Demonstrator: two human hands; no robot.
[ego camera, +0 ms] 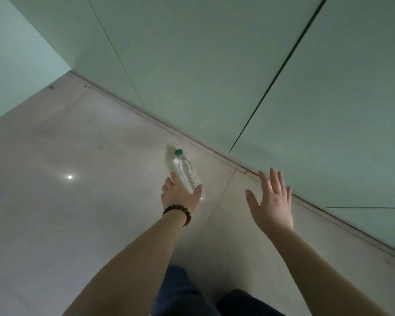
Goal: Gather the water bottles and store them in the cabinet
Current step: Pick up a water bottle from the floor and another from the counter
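The person's left hand [179, 197] grips a clear plastic water bottle [185, 173] low on its body, the thumb on the right side and the fingers curled round the left, so this grip is clamped on the bottle. The bottle tilts, its green cap [178, 152] pointing toward eleven o'clock, its base hidden behind the palm toward five o'clock. It looks clear and ribbed along the lower half; whether it holds water cannot be told. A bracelet of brown wooden beads [178, 212] circles the left wrist.

The right hand [270, 201] is at three o'clock from the bottle, well apart from it, held flat with fingers straight and spread, the thumb out toward nine o'clock. It holds nothing; this grip is apart. Its fingertips reach toward the base of a pale green cabinet front [328, 99], which fills the upper right from twelve to four o'clock. Dark seams divide the front into panels, and the panels in view appear closed. Whether the fingertips touch the panel cannot be told.

A glossy beige tiled floor [78, 201] lies beneath, with a small bright reflection of a light [69, 177] at nine o'clock from the bottle. At six o'clock the person's dark trousers [183, 293] show between the forearms.
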